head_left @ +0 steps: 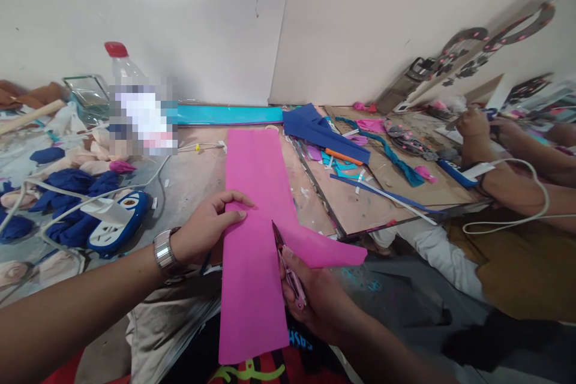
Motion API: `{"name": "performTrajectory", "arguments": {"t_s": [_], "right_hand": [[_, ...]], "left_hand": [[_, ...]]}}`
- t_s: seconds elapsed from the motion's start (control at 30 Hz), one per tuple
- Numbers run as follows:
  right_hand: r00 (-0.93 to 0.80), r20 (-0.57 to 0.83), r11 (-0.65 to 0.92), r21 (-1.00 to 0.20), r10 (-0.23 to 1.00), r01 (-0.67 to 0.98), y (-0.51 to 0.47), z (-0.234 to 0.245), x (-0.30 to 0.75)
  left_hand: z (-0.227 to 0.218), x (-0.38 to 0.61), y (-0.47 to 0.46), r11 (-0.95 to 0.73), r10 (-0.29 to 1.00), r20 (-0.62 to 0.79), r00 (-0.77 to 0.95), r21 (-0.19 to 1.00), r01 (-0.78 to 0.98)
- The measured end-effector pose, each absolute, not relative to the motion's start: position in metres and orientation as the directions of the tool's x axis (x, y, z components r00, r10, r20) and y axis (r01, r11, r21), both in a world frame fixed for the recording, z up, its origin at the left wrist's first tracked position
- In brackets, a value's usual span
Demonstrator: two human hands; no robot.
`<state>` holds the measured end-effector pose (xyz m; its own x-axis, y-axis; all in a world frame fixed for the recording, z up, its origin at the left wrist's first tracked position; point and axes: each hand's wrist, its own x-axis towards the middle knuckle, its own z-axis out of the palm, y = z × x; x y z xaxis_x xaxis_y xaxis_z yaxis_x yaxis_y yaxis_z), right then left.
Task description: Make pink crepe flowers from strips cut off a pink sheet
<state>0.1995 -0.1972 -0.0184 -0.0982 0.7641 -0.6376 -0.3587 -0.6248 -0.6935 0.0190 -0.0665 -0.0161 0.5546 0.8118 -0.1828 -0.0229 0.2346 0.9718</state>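
Note:
A long bright pink strip (257, 180) of paper or cloth runs from the worktop down over my lap. My left hand (220, 222) grips its left edge, thumb on top and some fingers hidden behind it. Pointed scissors (293, 279) are in my right hand (310, 294), their blades lying along a slit on the strip's right side. A partly cut pink flap (333, 247) splays out to the right above that hand. Whether the blades are parted is hard to see.
A blue power strip (120, 225), a white cable and navy cloth bundles (74, 183) lie at left. Behind stand a red-capped bottle (119, 54) and a turquoise strip (229, 115). Navy pieces (321, 132) and scraps lie at right, near another person's arms (513, 186).

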Motion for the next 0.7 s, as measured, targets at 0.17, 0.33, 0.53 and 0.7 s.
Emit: {"name": "performTrajectory", "arguments": {"t_s": [0.17, 0.33, 0.53, 0.7], "right_hand": [[-0.126, -0.607, -0.598, -0.688, 0.785, -0.412, -0.194, -0.013, 0.2], [-0.124, -0.595, -0.583, -0.688, 0.794, -0.433, -0.19, -0.012, 0.201], [-0.127, -0.554, -0.546, -0.708, 0.823, -0.448, -0.187, -0.021, 0.201], [-0.133, -0.52, -0.52, -0.732, 0.844, -0.441, -0.184, -0.025, 0.2]], "left_hand": [[-0.018, 0.019, -0.065, 0.183, 0.827, -0.157, 0.54, 0.983, 0.007], [-0.018, 0.018, -0.065, 0.101, 0.821, -0.122, 0.557, 0.993, 0.068], [-0.018, 0.016, -0.065, 0.009, 0.803, -0.08, 0.59, 0.992, 0.122], [-0.018, 0.016, -0.065, 0.005, 0.784, -0.081, 0.616, 0.992, 0.125]]}}
